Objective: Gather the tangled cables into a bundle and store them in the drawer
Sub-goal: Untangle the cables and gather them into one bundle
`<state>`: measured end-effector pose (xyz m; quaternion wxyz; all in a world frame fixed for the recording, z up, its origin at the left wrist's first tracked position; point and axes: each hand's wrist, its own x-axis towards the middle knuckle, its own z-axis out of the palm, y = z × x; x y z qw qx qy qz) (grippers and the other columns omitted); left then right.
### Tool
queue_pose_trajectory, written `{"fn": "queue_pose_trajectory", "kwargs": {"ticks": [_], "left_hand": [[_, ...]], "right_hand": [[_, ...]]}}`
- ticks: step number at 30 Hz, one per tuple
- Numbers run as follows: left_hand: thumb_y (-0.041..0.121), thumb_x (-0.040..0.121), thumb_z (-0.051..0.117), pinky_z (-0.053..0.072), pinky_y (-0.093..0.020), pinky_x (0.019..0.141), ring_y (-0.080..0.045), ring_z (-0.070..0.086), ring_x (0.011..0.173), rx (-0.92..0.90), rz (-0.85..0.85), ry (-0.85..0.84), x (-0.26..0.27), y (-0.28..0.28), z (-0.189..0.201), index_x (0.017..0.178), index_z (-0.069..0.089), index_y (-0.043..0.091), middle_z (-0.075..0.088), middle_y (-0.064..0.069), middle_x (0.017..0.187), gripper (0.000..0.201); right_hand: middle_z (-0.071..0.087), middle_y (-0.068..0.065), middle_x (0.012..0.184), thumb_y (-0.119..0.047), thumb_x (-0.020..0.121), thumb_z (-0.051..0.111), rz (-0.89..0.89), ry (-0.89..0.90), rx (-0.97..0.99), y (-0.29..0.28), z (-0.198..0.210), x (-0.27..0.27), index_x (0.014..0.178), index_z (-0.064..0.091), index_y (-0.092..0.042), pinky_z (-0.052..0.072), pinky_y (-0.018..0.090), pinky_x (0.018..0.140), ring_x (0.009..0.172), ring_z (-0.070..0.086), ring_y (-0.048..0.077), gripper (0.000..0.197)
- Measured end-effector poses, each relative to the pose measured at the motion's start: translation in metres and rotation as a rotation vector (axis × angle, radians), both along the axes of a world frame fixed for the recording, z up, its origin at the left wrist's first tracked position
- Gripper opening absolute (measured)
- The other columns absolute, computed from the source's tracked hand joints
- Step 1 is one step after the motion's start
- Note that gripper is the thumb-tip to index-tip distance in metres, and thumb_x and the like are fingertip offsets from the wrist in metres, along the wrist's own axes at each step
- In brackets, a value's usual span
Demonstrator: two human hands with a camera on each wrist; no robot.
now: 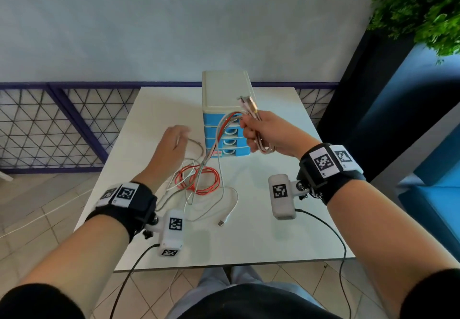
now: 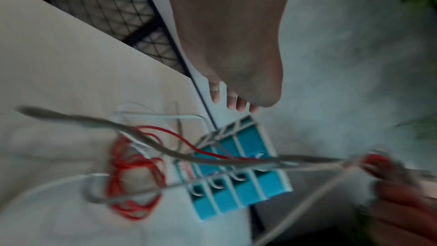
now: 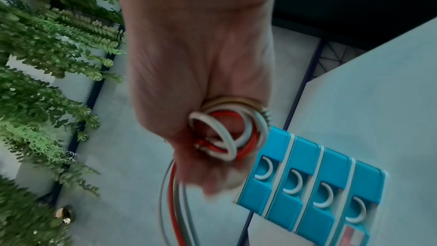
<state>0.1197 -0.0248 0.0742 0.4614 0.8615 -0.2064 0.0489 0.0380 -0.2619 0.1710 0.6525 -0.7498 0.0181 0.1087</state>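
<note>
— What carries it all?

— A white table point(image 1: 261, 231), square, with a wire-mesh fence behind its far edge and a leafy plant point(image 1: 418, 2) beyond the far right corner.

— And the drawers?

— A small drawer unit point(image 1: 225, 89), cream on top with four blue drawer fronts, stands at the middle of the table's far edge. All four drawers sit flush with the frame; each has a pale curved handle.

— Where are the cables?

— The cables point(image 1: 199, 181), red, white and grey, lie in a loose tangle near the table's middle, in front of the drawer unit and towards the left. Several strands rise from that heap to the raised hand. One white lead trails towards the near edge and ends in a USB plug point(image 1: 220, 223) lying flat on the table.

— Which hand holds them?

— The right hand point(image 1: 263, 132), lifted in front of the drawer unit, fingers curled tightly round a coil of looped strands. A few plug ends stick up above the fist. The right wrist view shows the red and white loops packed into the palm.

— The left?

— The left hand point(image 1: 171, 144) hovers over the table left of the drawer unit, fingers relaxed and spread. A thin strand passes by the fingertips; I cannot tell whether they touch it.
</note>
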Motion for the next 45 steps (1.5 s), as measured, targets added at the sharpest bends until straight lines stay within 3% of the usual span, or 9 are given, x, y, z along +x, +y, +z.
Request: {"fn": "queue_pose_trajectory", "kwargs": {"ticks": [4,9,15,19,24,27,34,40,45], "left_hand": [[0.052,0.098,0.024,0.048,-0.034,0.093,-0.018,0.063,0.096,-0.219,-0.259,0.477,-0.015,-0.044,0.062,0.097,0.064,0.019,0.067,-0.003,0.101,0.052],[0.066,0.086,0.032,0.034,-0.023,0.046,-0.010,0.033,0.036,-0.338,-0.587,1.133,-0.030,-0.044,0.076,0.069,0.051,0.015,0.038,0.003,0.047,0.057],[0.045,0.097,0.033,0.021,-0.017,0.035,-0.004,0.020,0.036,-0.412,-0.597,1.086,-0.028,-0.044,0.069,0.073,0.047,0.019,0.028,0.009,0.047,0.039],[0.065,0.082,0.036,0.019,-0.023,0.047,-0.009,0.016,0.048,-0.383,-0.597,1.065,-0.031,-0.041,0.070,0.078,0.050,0.016,0.025,0.005,0.057,0.051],[0.036,0.096,0.041,0.023,-0.021,0.048,-0.009,0.022,0.048,-0.323,-0.542,1.053,-0.029,-0.041,0.067,0.079,0.052,0.016,0.026,0.004,0.062,0.028],[0.046,0.084,0.052,0.027,-0.026,0.054,-0.012,0.025,0.050,-0.386,-0.587,1.102,-0.029,-0.038,0.068,0.076,0.056,0.013,0.030,0.001,0.062,0.034],[0.029,0.102,0.029,0.031,-0.023,0.053,-0.009,0.026,0.046,-0.383,-0.524,1.064,-0.026,-0.041,0.059,0.070,0.054,0.018,0.033,0.006,0.057,0.042],[0.074,0.081,0.024,0.034,-0.030,0.066,-0.014,0.029,0.051,-0.417,-0.555,1.091,-0.029,-0.040,0.064,0.080,0.053,0.012,0.035,0.001,0.060,0.068],[0.046,0.097,0.035,0.033,-0.027,0.060,-0.010,0.026,0.049,-0.361,-0.518,1.040,-0.031,-0.041,0.066,0.075,0.049,0.017,0.029,0.004,0.060,0.040]], "right_hand": [[0.063,0.009,0.074,-0.027,0.103,0.037,0.153,0.094,0.049,0.013,-0.001,-0.007,0.099,0.048,-0.008,0.059,0.046,0.078,0.068,0.070,0.025,0.023],[0.060,0.008,0.074,-0.029,0.103,0.038,0.148,0.086,-0.067,0.007,-0.002,-0.013,0.099,0.049,-0.011,0.052,0.027,0.049,0.049,0.059,0.014,0.021],[0.037,-0.002,0.062,-0.029,0.103,0.037,0.082,0.068,-0.089,0.005,-0.010,-0.011,0.098,0.046,-0.012,0.029,0.018,0.041,0.042,0.028,0.007,0.019],[0.034,-0.003,0.061,-0.027,0.104,0.037,0.043,0.094,-0.124,0.005,-0.009,-0.008,0.093,0.047,-0.013,0.027,0.017,0.039,0.042,0.027,0.006,0.020],[0.033,-0.003,0.062,-0.029,0.102,0.041,0.054,0.132,-0.085,0.000,-0.009,-0.009,0.107,0.059,-0.008,0.026,0.019,0.043,0.046,0.026,0.007,0.028],[0.033,-0.004,0.063,-0.030,0.102,0.042,0.067,0.137,-0.107,-0.001,-0.010,-0.010,0.113,0.060,-0.006,0.027,0.019,0.043,0.047,0.027,0.007,0.032],[0.032,-0.004,0.062,-0.032,0.101,0.044,0.095,0.145,-0.080,-0.001,-0.010,-0.012,0.116,0.059,-0.005,0.028,0.018,0.043,0.049,0.027,0.008,0.034],[0.034,-0.003,0.062,-0.029,0.101,0.043,0.088,0.117,-0.222,0.000,-0.008,-0.011,0.111,0.059,-0.002,0.030,0.017,0.040,0.046,0.029,0.007,0.032],[0.037,-0.002,0.062,-0.028,0.100,0.046,0.086,0.113,-0.243,0.002,-0.008,-0.011,0.102,0.059,-0.008,0.030,0.018,0.041,0.047,0.029,0.008,0.023]]}}
